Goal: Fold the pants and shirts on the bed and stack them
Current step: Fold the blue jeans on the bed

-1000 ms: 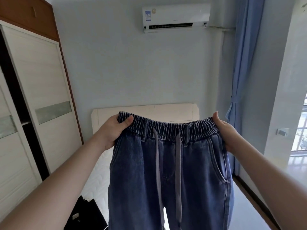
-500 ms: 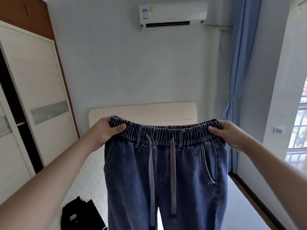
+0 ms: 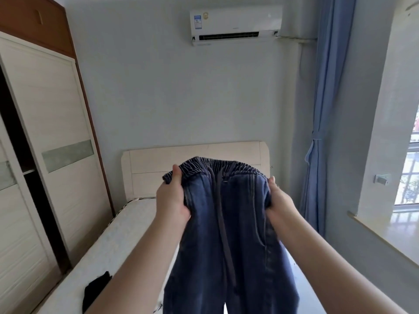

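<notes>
We hold a pair of blue denim pants (image 3: 229, 234) up in the air above the bed (image 3: 118, 241), both arms stretched forward. Our left hand (image 3: 173, 200) grips the left side of the waist, fingers curled into the cloth and thumb pressed on the elastic waistband. Our right hand (image 3: 280, 201) grasps the right side the same way — the two hands are close together, so the waistband bunches and arches between them. A grey drawstring (image 3: 223, 223) hangs down the front, and the two legs dangle out of view below. On the white mattress, near its left edge, lies a black garment (image 3: 95, 288). Beyond stand a pale headboard (image 3: 158, 164), a wardrobe (image 3: 45, 132) on the left, a wall air conditioner (image 3: 235, 24) and a blue curtain (image 3: 324, 109) by the window.
</notes>
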`<control>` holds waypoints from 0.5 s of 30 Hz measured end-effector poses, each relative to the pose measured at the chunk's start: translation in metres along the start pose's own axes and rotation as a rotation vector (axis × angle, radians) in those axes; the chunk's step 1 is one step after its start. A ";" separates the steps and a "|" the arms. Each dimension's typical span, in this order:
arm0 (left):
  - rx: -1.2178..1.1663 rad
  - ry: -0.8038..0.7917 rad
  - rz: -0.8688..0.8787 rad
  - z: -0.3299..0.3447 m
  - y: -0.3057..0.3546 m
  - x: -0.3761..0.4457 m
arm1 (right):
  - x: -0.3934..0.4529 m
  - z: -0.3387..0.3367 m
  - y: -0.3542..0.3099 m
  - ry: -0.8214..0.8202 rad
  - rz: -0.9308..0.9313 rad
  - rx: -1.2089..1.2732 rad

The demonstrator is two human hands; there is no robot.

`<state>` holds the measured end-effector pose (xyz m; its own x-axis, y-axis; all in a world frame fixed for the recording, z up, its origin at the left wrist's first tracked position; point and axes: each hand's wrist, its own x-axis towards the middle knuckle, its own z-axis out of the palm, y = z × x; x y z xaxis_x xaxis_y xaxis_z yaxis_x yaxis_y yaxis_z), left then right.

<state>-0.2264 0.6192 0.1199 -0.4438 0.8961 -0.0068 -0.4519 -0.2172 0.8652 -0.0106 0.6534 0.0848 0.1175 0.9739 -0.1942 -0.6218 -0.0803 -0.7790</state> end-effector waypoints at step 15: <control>0.655 0.124 0.670 0.011 -0.029 -0.034 | -0.072 0.044 0.042 -0.103 -0.774 -0.673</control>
<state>-0.1896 0.5994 0.1004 -0.5498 0.6076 0.5732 0.4347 -0.3779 0.8175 -0.0791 0.5889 0.0920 0.2152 0.8203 0.5298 0.1618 0.5051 -0.8478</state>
